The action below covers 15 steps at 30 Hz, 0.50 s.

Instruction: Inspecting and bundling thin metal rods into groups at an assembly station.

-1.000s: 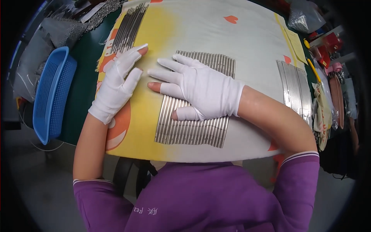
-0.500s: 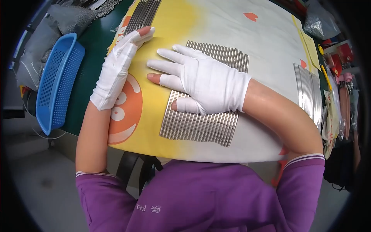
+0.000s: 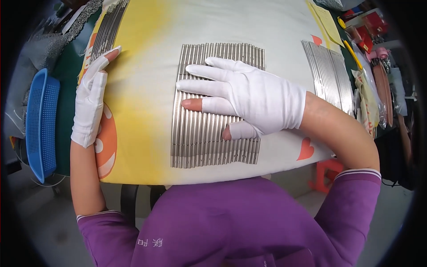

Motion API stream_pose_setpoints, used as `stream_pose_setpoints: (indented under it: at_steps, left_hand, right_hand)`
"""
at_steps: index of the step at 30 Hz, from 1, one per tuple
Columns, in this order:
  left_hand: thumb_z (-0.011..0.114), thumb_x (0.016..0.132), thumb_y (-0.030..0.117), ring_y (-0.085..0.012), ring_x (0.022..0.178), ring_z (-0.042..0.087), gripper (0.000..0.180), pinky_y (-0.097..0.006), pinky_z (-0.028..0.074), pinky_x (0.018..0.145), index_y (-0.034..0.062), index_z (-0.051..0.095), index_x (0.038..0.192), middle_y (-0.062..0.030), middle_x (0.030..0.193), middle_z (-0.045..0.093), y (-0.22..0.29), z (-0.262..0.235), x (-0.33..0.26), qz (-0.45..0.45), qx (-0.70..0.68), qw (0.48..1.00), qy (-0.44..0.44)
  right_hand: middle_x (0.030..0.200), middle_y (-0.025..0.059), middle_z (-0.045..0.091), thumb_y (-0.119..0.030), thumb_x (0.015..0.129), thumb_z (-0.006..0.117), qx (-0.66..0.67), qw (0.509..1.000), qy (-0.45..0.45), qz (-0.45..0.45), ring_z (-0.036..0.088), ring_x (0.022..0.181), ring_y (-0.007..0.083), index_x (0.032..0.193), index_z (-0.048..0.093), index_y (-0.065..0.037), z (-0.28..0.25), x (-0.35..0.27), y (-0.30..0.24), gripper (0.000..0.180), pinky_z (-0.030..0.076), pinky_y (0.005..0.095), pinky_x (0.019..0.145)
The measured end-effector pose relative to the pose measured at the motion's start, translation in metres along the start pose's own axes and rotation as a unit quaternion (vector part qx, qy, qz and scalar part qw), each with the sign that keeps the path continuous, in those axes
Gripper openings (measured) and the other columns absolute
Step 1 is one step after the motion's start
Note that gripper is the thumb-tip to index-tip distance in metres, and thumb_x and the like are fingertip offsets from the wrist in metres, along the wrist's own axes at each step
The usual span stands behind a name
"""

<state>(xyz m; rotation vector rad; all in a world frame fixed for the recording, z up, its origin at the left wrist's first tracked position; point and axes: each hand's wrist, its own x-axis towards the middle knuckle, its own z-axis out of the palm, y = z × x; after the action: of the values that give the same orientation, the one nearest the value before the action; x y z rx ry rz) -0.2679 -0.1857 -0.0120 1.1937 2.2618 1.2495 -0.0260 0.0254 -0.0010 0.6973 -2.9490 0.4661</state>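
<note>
Head camera shows your right hand lying flat on top of a row of thin silver rods. These rods sit side by side on the cloth, right in front of you, and they run from far away to near you. Your right fingers are spread, with little gaps between them, and they point to the left. One fingertip reaches the left edge of the row, and your thumb sticks out lower down, apart from the rest. Your left hand is up on its side by the left edge of the cloth. Its fingers point away from you, with the thumb a bit apart, and pinch nothing that shows. You cannot tell if those fingers press together or if that hand touches the cloth. Close to its tips is a bunch of darker rods. More shiny rods lie on the right side, past your right wrist. Both hands wear white gloves with the thumb tip and the next fingertip bare. The cloth is yellow and white with red hearts. A blue basket stands left of your left hand.
</note>
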Motion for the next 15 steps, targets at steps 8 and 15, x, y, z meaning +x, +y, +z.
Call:
stream_pose_setpoints:
  at_steps: [8, 15]
  left_hand:
    - [0.044, 0.096, 0.041, 0.0001, 0.072, 0.056, 0.043, -0.014, 0.038, 0.041, 0.014, 0.06, 0.126, -0.0007, 0.131, 0.057, -0.005, 0.001, 0.0, -0.004, 0.027, 1.0, 0.003]
    - [0.046, 0.095, 0.047, 0.001, 0.07, 0.055, 0.048, -0.014, 0.039, 0.043, 0.0125, 0.06, 0.126, -0.0013, 0.129, 0.056, -0.01, -0.001, 0.004, 0.039, 0.039, 0.998, -0.007]
  right_hand:
    - [0.144, 0.0137, 0.039, -0.026, 0.082, 0.061, -0.007, 1.0, -0.005, 0.012, 0.034, 0.136, 0.0318, 0.134, 0.047, -0.007, -0.01, -0.049, -0.003, 0.057, 0.024, 0.0469, 0.114]
    - [0.147, 0.0159, 0.036, -0.02, 0.084, 0.051, 0.004, 0.999, -0.011, 0.031, 0.032, 0.136, 0.0368, 0.139, 0.04, -0.004, -0.007, -0.058, -0.001, 0.059, 0.023, 0.0504, 0.114]
